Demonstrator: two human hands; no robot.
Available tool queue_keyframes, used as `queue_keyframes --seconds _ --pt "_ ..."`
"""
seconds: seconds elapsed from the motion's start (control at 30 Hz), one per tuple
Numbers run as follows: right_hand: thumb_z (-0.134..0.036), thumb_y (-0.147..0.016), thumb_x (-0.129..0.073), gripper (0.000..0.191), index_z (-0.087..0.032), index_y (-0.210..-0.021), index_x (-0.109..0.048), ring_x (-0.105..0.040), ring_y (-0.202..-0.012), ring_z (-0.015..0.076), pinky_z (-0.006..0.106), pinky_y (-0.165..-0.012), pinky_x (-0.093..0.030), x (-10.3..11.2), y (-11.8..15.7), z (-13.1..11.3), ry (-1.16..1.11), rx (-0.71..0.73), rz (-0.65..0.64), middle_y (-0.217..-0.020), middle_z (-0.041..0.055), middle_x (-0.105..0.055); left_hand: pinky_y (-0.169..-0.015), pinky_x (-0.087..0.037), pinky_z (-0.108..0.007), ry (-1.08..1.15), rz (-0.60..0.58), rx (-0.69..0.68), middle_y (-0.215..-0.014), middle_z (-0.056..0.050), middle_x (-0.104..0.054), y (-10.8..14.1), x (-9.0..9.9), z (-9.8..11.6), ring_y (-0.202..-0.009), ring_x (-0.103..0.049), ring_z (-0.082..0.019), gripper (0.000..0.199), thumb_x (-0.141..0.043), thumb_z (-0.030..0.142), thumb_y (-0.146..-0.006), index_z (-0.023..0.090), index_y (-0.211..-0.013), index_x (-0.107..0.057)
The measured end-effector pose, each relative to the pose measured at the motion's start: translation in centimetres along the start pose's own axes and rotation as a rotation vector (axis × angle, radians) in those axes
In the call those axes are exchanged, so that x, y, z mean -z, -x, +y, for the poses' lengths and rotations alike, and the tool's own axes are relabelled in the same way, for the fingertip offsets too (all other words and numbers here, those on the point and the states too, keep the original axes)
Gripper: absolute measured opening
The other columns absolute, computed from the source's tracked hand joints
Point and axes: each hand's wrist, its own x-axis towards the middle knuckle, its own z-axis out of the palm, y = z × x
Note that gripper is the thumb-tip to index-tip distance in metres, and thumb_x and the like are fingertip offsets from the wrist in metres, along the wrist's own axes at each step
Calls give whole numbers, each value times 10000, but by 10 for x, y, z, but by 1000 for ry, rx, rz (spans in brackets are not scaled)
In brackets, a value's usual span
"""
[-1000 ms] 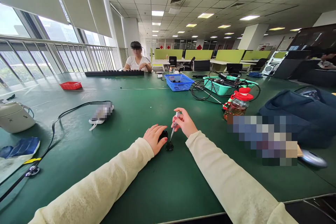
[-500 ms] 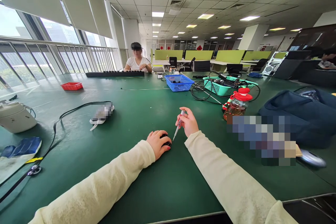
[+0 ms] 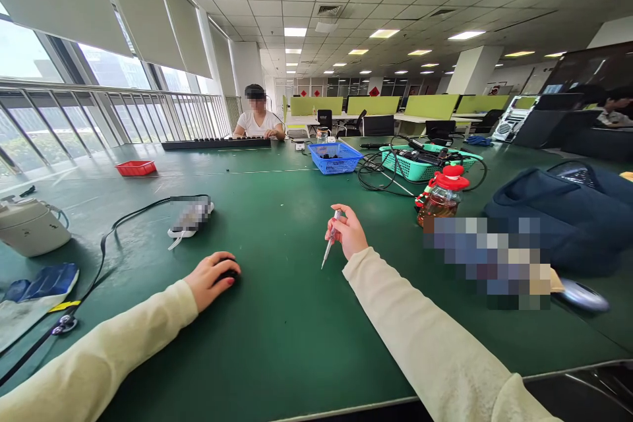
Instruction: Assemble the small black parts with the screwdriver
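Note:
My left hand (image 3: 212, 279) is closed round a small black object (image 3: 230, 273), low over the green table (image 3: 277, 343) at left of centre. The fingers cover most of that object. To the right, my right hand (image 3: 347, 232) holds a thin clear screwdriver (image 3: 330, 241) between thumb and fingers, its tip pointing down and slightly left. The two hands are well apart.
A blue basket (image 3: 336, 159) and a green basket of cables (image 3: 410, 168) stand farther back. On the right are a red-lidded bottle (image 3: 442, 198) and a dark blue bag (image 3: 558, 217). Left lie a red tray (image 3: 136, 169) and a lanyard (image 3: 103, 244). A person (image 3: 256, 120) sits opposite.
My left hand has moved left with the black object, away from the screwdriver tip. My right hand has barely shifted and still holds the screwdriver.

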Motion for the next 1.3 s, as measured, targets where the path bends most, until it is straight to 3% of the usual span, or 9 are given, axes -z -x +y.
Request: queue_keyframes --seconds 0.17,0.33,0.47,0.57,0.7,0.93,1.17,1.3 --pt "-294 -667 -608 389 -235 -1029 -481 -552 -434 121 253 -432 -397 -2 2 -2 9 -12 5 -589 -89 -539 -1006 -438 -337 -126 91 279 -1101 -93 -610 28 31 -77 -1025 -601 -223 379 -396 420 -825 209 -960 -681" --pt "-292 -664 -604 393 -235 -1034 -486 -549 -433 118 263 -444 -416 -3 2 -2 25 -16 -1 -590 -90 -539 -1027 -420 -341 -207 107 511 -1173 -117 -625 41 48 -112 -1095 -603 -241 422 -359 384 -818 183 -970 -697" --pt "-294 -658 -623 401 -239 -1033 -493 -551 -428 120 264 -438 -416 -3 2 0 45 -29 0 -593 -90 -535 -1051 -393 -421 -142 227 585 -1272 -132 -600 34 72 -108 -1190 -555 -286 457 -351 423 -827 178 -1028 -681" --pt "-290 -652 -632 406 -243 -1034 -501 -554 -440 119 270 -452 -430 -2 0 3 7 -57 21 -605 -83 -540 -972 -466 -418 -15 364 737 -1146 -81 -677 28 90 -94 -1059 -630 -256 472 -430 507 -813 226 -1135 -630" --pt "-275 -627 -628 420 -240 -1027 -505 -549 -441 119 265 -458 -433 0 -2 6 -45 -142 106 -588 -78 -542 -916 -503 -396 -6 538 836 -995 -48 -712 30 89 -77 -1006 -659 -240 466 -502 529 -793 259 -1157 -607" --pt "-258 -624 -617 420 -239 -1028 -505 -543 -442 114 269 -474 -443 -1 0 6 -41 -155 105 -585 -79 -537 -838 -522 -354 -100 371 778 -1059 -18 -694 38 76 -69 -913 -686 -223 432 -485 494 -803 306 -1165 -628" --pt "-267 -632 -629 411 -247 -1026 -514 -548 -450 117 269 -463 -438 -1 0 9 -22 -156 79 -594 -77 -540 -926 -483 -395 -4 375 817 -965 -54 -697 42 78 -72 -1062 -635 -250 463 -543 500 -771 254 -1157 -613" --pt "-262 -627 -628 407 -244 -1018 -518 -541 -448 113 266 -461 -438 1 -1 9 -8 -161 103 -587 -79 -536 -892 -484 -364 22 423 843 -992 -35 -707 41 79 -64 -989 -642 -229 494 -539 542 -771 259 -1171 -604"
